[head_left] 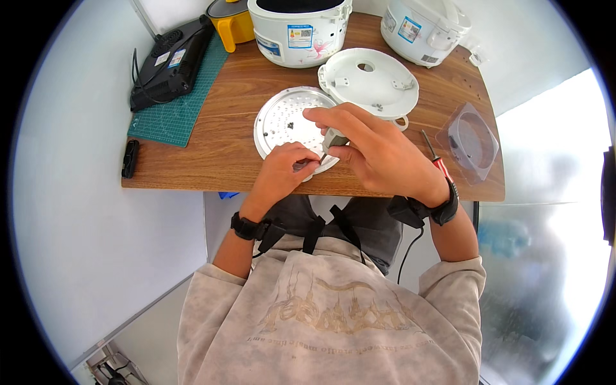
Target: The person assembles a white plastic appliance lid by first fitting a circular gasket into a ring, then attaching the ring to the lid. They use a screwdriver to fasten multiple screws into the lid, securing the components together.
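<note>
A round, pale perforated plate (272, 122) lies near the table's front edge, with small dark pieces on it. My right hand (384, 151) is closed around the grey handle of a screwdriver (334, 138), its shaft slanting down toward the plate's near rim. By the screwdriver's tip, my left hand (284, 168) is pinched at that rim; whatever lies between its fingertips is too small to make out. A white round lid shell (378, 93) with a hole in it rests just behind the plate, holding a few small loose parts.
At the back stand a white rice cooker body (301, 48), another white cooker (423, 32) and a yellow pot (234, 29). A black device (170, 67) lies on a green cutting mat (168, 122). A red-handled screwdriver (438, 157) and clear plastic container (478, 144) are on the right.
</note>
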### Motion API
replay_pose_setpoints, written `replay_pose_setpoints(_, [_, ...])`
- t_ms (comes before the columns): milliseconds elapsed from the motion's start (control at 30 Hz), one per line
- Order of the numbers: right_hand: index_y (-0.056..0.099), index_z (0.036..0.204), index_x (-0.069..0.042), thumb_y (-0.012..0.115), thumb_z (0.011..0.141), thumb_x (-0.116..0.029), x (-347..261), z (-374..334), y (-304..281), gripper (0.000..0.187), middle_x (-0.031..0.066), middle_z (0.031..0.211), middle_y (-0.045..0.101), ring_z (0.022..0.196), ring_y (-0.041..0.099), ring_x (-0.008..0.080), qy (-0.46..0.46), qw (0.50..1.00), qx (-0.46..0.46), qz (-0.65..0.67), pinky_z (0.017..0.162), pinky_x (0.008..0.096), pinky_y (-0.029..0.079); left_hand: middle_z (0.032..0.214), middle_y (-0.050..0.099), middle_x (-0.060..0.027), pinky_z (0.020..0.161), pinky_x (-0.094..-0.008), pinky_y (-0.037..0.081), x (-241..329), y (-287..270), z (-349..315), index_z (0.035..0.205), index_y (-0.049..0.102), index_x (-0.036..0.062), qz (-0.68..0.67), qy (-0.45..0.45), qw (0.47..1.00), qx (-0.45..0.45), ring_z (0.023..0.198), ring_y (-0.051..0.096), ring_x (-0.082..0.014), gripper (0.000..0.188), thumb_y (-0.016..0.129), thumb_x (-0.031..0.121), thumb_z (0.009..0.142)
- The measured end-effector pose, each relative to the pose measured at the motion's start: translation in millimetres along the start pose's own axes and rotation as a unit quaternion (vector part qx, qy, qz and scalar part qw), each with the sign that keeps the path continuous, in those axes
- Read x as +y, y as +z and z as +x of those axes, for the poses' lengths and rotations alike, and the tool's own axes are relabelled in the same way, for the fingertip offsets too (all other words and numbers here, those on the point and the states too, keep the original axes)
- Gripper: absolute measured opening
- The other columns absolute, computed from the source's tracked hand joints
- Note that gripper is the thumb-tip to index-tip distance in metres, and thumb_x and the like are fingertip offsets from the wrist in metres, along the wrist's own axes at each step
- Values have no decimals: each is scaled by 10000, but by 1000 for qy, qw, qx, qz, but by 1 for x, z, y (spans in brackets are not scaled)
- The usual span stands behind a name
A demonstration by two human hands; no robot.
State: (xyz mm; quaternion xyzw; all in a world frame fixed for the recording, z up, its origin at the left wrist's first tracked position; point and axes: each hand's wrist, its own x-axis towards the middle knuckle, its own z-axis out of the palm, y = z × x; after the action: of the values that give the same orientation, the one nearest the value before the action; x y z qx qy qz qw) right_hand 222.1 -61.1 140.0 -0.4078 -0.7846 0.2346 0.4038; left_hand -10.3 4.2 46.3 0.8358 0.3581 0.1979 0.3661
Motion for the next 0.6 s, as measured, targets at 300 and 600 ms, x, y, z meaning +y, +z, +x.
replay_pose_setpoints(300, [550, 1444, -105, 645, 871, 103, 2, -2, 0, 617, 139, 1173, 641, 1002, 660, 333, -8, 1000, 13, -5, 824, 390, 551, 909, 695, -83, 736, -354, 532, -3, 1, 0, 991, 764, 45, 18, 7, 1000, 3, 831, 638, -245, 135, 759, 150, 905])
replay_pose_setpoints(600, [571, 1423, -112, 643, 860, 120, 2, -4, -4, 614, 134, 1188, 656, 1027, 668, 324, 11, 1000, 11, 20, 828, 383, 561, 936, 709, -88, 739, -334, 541, -5, 2, 0, 1007, 764, 29, 38, 14, 999, 7, 837, 651, -240, 145, 770, 126, 900])
